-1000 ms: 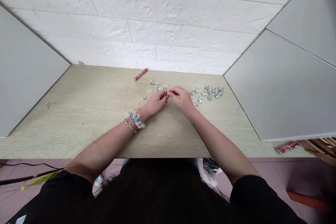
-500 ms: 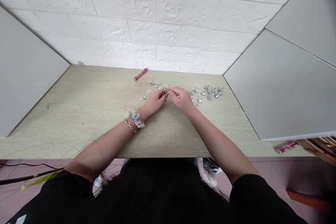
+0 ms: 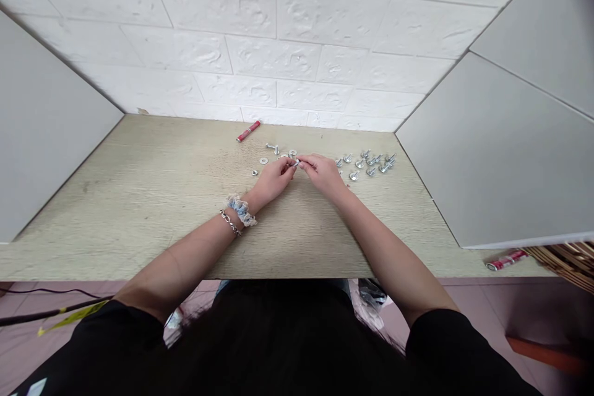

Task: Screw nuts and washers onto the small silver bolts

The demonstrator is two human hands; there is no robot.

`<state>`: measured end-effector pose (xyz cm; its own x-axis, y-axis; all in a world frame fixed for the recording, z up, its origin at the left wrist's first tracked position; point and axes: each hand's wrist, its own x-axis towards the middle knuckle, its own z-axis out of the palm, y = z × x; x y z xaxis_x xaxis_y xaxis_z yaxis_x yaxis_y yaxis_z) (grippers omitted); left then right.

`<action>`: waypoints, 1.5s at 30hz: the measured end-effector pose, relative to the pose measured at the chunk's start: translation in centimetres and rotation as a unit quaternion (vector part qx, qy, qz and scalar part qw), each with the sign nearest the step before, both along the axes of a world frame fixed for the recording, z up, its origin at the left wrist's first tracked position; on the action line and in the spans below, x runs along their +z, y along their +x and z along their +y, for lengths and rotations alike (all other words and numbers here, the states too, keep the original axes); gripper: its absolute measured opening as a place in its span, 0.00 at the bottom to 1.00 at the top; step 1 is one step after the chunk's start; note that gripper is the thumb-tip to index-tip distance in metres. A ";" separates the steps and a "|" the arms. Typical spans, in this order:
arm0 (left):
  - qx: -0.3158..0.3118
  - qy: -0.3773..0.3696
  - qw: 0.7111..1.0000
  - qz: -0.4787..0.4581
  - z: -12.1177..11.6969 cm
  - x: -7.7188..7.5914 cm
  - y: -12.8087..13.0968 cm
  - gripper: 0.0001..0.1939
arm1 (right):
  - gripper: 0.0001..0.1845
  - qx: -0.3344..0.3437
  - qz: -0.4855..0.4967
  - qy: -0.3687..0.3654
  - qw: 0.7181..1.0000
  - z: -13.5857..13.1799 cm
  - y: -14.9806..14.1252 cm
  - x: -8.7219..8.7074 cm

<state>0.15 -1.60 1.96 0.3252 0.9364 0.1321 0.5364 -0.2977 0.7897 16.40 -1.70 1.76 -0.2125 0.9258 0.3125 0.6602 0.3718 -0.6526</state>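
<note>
My left hand (image 3: pixel 275 180) and my right hand (image 3: pixel 322 172) meet over the middle of the table, both closed in a pinch. Between their fingertips is a small silvery piece of hardware, seemingly a bolt (image 3: pixel 296 163) with a washer on it; the fingers cover most of it. Just beyond the fingers lie loose washers (image 3: pixel 292 153), partly hidden. To the left are a single washer (image 3: pixel 263 161), a nut (image 3: pixel 255 172) and loose bolts (image 3: pixel 271 146). Right of my right hand stand several bolts fitted with washers (image 3: pixel 359 163), their shanks pointing up.
A red tube-like stick (image 3: pixel 248 131) lies near the white brick-pattern wall (image 3: pixel 250 68). Grey panels (image 3: pixel 510 154) border the wooden table (image 3: pixel 153 198) on both sides. Another red stick (image 3: pixel 507 260) and a wicker basket (image 3: pixel 566 263) are at the right front edge.
My right fingertips have shifted slightly around the small metal piece, which shows a little more now. My left hand and the loose hardware stay in place.
</note>
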 end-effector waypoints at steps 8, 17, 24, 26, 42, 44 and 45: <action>-0.011 0.008 1.000 0.024 -0.3 0.4 0.0 0.11 | 0.12 -0.001 0.008 -0.016 1.000 -0.5 -0.1 0.1; -0.002 0.011 1.000 0.015 0.0 -0.1 -0.1 0.11 | 0.20 0.015 -0.019 -0.001 1.000 -0.6 -0.3 -0.1; 0.001 0.002 1.000 -0.007 0.2 -0.3 -0.3 0.12 | 0.16 0.058 -0.046 -0.007 0.997 -1.4 -1.2 -0.2; 0.002 -0.004 1.000 -0.005 0.2 -0.3 -0.3 0.11 | 0.13 0.034 -0.017 -0.010 0.999 -1.4 -1.2 -0.3; 0.002 0.001 1.000 -0.017 0.2 -0.2 -0.1 0.09 | 0.19 0.022 0.187 -0.067 0.980 -0.2 -1.3 -2.0; 0.008 0.002 1.000 -0.012 0.1 -0.1 0.0 0.09 | 0.17 0.020 0.182 -0.062 0.981 -0.3 -1.4 -2.0; 0.008 0.002 1.000 -0.007 0.0 0.0 0.0 0.10 | 0.16 0.015 0.179 -0.064 0.982 -0.3 -1.4 -2.0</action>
<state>0.12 -1.60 1.92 0.3083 0.9408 0.1411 0.5301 -0.2931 0.7956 15.03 -2.03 -0.21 -0.1376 0.9575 0.2537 0.3706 0.2872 -0.8833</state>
